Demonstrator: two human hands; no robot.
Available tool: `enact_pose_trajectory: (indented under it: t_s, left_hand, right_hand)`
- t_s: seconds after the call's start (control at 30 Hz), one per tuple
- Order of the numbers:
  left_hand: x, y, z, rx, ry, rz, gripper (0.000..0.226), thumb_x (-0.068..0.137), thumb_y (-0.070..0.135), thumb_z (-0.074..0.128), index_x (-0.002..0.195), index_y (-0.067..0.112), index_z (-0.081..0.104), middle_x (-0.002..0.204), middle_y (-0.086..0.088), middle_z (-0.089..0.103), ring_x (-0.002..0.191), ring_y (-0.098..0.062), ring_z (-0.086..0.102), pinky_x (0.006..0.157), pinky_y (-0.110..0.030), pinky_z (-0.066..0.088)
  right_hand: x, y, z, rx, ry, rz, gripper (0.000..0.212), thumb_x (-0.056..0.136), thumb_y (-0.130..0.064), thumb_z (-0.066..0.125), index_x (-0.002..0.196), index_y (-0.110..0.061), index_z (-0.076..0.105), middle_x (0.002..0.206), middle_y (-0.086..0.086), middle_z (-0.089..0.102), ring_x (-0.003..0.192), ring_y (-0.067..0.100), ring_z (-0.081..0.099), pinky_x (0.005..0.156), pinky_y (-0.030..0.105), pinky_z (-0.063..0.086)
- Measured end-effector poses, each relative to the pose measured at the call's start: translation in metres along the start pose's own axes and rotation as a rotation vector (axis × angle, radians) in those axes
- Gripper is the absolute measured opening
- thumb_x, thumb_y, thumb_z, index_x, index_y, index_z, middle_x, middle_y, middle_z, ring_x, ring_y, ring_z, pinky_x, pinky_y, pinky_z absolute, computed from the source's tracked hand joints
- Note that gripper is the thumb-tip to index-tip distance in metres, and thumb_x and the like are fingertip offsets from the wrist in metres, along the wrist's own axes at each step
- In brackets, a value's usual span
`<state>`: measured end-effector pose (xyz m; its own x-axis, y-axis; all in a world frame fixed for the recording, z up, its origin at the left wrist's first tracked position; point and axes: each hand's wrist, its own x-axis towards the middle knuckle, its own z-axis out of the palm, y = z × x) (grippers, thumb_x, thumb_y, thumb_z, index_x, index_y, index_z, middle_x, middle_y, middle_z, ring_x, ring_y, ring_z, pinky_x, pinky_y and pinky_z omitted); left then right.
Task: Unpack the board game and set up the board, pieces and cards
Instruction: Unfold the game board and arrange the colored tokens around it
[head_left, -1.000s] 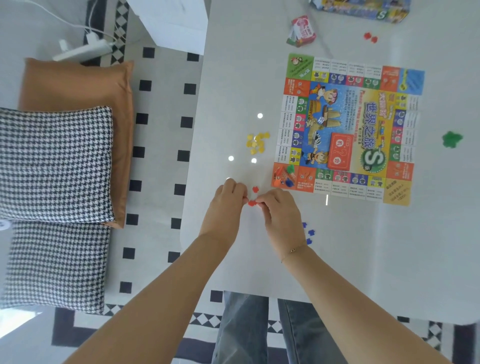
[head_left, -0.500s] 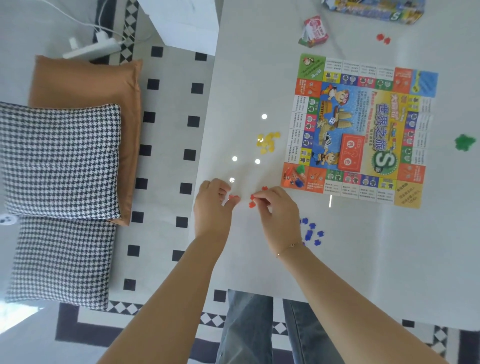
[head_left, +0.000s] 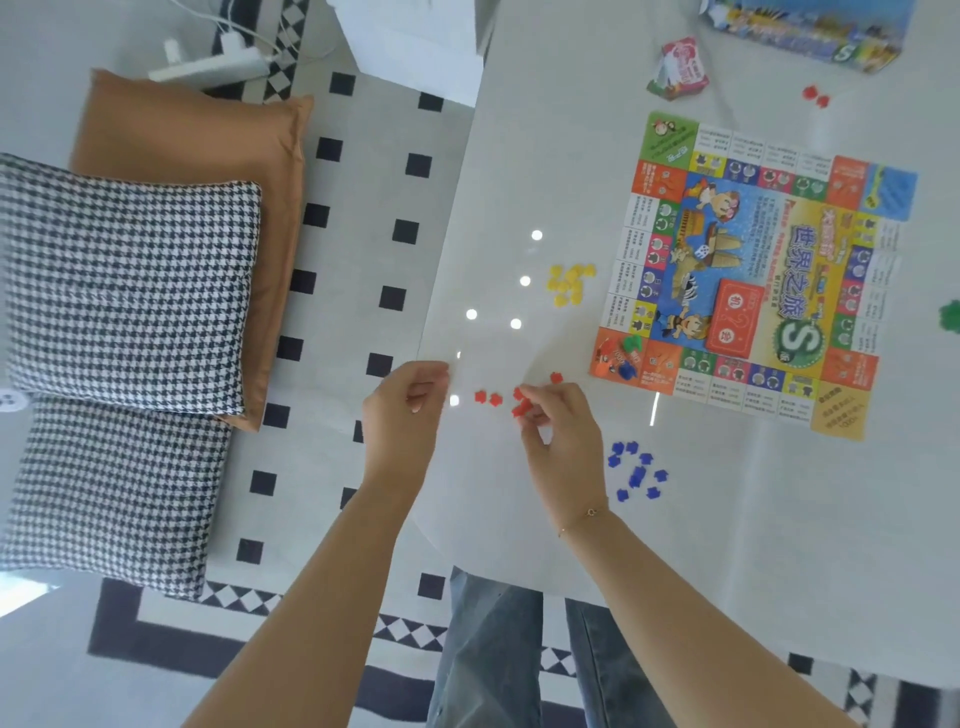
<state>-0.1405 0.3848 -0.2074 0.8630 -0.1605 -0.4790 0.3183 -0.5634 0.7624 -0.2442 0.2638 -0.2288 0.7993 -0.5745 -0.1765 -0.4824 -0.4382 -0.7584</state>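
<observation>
Hands parted since a second ago: your left hand (head_left: 405, 410) loosely curled, empty; right hand (head_left: 558, 431) pinches red pieces (head_left: 522, 408) at frame centre; two more (head_left: 488, 398) dropped between. Sorting continues; board (head_left: 753, 291) upper right.

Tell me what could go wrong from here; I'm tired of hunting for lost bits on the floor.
1. The two loose red pieces lie near the table edge; a brush from the left hand could send them onto the rug.
2. The right hand pinches several red pieces; one might slip out.
3. The right forearm lies close to the blue pieces and could scatter them.
</observation>
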Motion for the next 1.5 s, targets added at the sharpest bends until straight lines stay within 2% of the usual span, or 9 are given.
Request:
enact_pose_trajectory:
  t_s: [0.23,0.33,0.47,0.7,0.93,1.07,1.23,1.4,1.5]
  left_hand:
    - [0.024,-0.004,-0.019,-0.114,0.045,-0.068,0.014,0.091,0.017,0.059,0.097,0.025,0.069,0.095,0.012,0.070,0.089,0.000,0.063,0.082,-0.022,0.051]
    - [0.037,-0.010,-0.019,-0.367,0.036,-0.214,0.020,0.096,0.018,0.051,0.107,0.022,0.067,0.106,0.004,0.070,0.103,-0.011,0.063,0.095,-0.029,0.048]
    - [0.048,-0.012,-0.012,-0.796,-0.227,-0.502,0.037,0.102,0.033,0.037,0.119,0.016,0.064,0.118,0.000,0.069,0.112,-0.018,0.063,0.100,-0.037,0.046]
    - [0.050,-0.025,-0.020,-1.004,-0.356,-0.538,0.042,0.101,0.028,0.033,0.129,0.007,0.057,0.127,-0.007,0.063,0.119,-0.020,0.059,0.101,-0.036,0.043]
    - [0.063,-0.041,-0.018,-1.177,-0.397,-0.518,0.043,0.102,0.028,0.031,0.133,0.006,0.051,0.135,-0.008,0.057,0.128,-0.020,0.051,0.112,-0.037,0.033]
    - [0.065,-0.043,-0.016,-1.204,-0.402,-0.523,0.044,0.102,0.028,0.032,0.135,0.006,0.050,0.135,-0.009,0.057,0.128,-0.021,0.051,0.113,-0.037,0.032]
    - [0.068,-0.039,-0.013,-1.134,-0.399,-0.531,0.043,0.101,0.029,0.034,0.131,0.007,0.054,0.131,-0.008,0.060,0.124,-0.022,0.055,0.111,-0.038,0.035]
    - [0.069,-0.039,-0.009,-1.147,-0.390,-0.503,0.044,0.101,0.030,0.032,0.134,0.007,0.052,0.133,-0.007,0.058,0.126,-0.022,0.053,0.111,-0.038,0.035]
    - [0.068,-0.040,-0.010,-1.209,-0.396,-0.489,0.045,0.102,0.029,0.029,0.136,0.007,0.049,0.137,-0.008,0.056,0.128,-0.021,0.051,0.109,-0.037,0.037]
  right_hand:
    - [0.007,-0.014,0.006,0.176,0.116,0.029,0.023,0.087,0.004,0.057,0.105,-0.007,0.067,0.101,0.001,0.059,0.091,0.010,0.061,0.087,0.021,0.051]
    - [0.003,-0.008,0.002,0.156,0.246,0.090,0.028,0.090,0.000,0.051,0.114,-0.003,0.063,0.117,0.005,0.057,0.112,0.017,0.055,0.100,0.023,0.044]
    - [-0.007,-0.007,0.021,0.132,0.179,0.152,0.044,0.097,-0.013,0.042,0.140,-0.006,0.043,0.148,-0.002,0.035,0.141,0.014,0.028,0.116,0.027,0.024]
    - [-0.016,-0.029,0.053,0.274,0.023,0.077,0.049,0.100,-0.029,0.025,0.147,-0.020,0.016,0.155,-0.014,0.013,0.146,0.004,0.009,0.117,0.016,0.008]
    - [-0.007,-0.042,0.074,0.396,0.005,0.073,0.047,0.101,-0.023,0.026,0.147,-0.013,0.025,0.155,-0.009,0.020,0.145,0.006,0.016,0.117,0.032,0.024]
    - [-0.006,-0.038,0.062,0.382,0.082,0.046,0.046,0.101,-0.021,0.027,0.145,-0.007,0.029,0.154,-0.004,0.025,0.144,0.009,0.019,0.116,0.020,0.020]
    - [0.007,-0.017,0.041,0.307,0.167,0.084,0.050,0.100,-0.026,0.026,0.146,-0.007,0.031,0.153,-0.005,0.028,0.144,0.009,0.019,0.119,0.038,0.020]
    - [0.017,-0.029,0.060,0.330,0.032,0.005,0.047,0.101,-0.022,0.028,0.145,-0.007,0.029,0.155,0.005,0.026,0.144,0.009,0.018,0.115,0.020,0.023]
    - [0.021,-0.041,0.078,0.343,-0.022,-0.050,0.047,0.101,-0.021,0.026,0.146,-0.007,0.031,0.155,-0.005,0.023,0.145,0.010,0.018,0.111,0.045,0.034]
